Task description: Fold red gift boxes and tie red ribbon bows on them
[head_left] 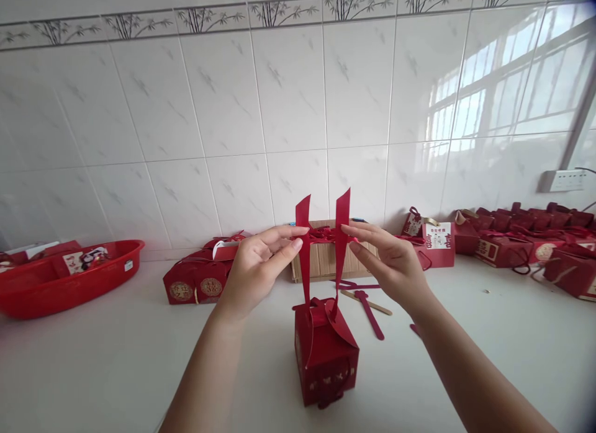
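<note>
A small red gift box (328,352) with gold lettering stands upright on the white table in front of me. Two ends of a red ribbon (343,234) rise from its closed top, side by side and nearly vertical. My left hand (265,259) pinches the left ribbon end between thumb and fingers. The right ribbon end is pinched likewise by my right hand (391,253). Both ribbon tips stick up above my fingers. Neither hand touches the box itself.
Behind the box stands a wooden holder (310,265) with red ribbons. Loose red strips (370,315) lie near it. Red boxes (198,275) sit to the left, beside a red basin (69,290). More red boxes (503,253) crowd the right, under a wall socket (564,180).
</note>
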{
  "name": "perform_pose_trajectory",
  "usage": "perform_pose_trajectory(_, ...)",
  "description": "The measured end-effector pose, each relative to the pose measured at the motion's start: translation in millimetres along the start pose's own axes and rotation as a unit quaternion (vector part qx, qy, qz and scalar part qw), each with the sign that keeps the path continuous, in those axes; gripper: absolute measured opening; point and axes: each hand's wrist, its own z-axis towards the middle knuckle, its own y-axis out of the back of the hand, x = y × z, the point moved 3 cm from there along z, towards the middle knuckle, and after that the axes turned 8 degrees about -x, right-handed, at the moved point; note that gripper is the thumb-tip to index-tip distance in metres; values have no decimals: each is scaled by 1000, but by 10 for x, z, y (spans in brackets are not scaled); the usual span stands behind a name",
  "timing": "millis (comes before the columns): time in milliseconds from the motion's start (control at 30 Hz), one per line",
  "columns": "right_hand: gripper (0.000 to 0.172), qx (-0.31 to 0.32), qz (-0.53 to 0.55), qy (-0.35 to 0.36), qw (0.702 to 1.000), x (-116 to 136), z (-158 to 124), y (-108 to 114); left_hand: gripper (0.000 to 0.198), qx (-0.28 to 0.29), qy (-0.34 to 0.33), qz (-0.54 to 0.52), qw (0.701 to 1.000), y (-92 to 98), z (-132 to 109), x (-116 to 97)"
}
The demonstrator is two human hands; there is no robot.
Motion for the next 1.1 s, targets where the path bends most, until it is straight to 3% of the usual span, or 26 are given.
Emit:
perform_pose_trajectory(167, 31, 32, 12, -19, 999, -17, -7, -24, 22, -7, 3, -30, 1000, 27, 12, 33)
perform_pose_trajectory(500, 22, -9, 77, -85, 993, 28, 15, 41, 20, 12, 7, -61, 998, 59, 8, 41)
perform_pose_trajectory(767, 21, -35, 71, -79, 994, 60, 21, 102, 23, 7, 11, -38, 999, 73, 27, 46)
perform_pose_trajectory(1100, 19, -58, 82, -78, 992, 58, 25, 76, 23, 41, 8, -31, 999, 36, 3, 22)
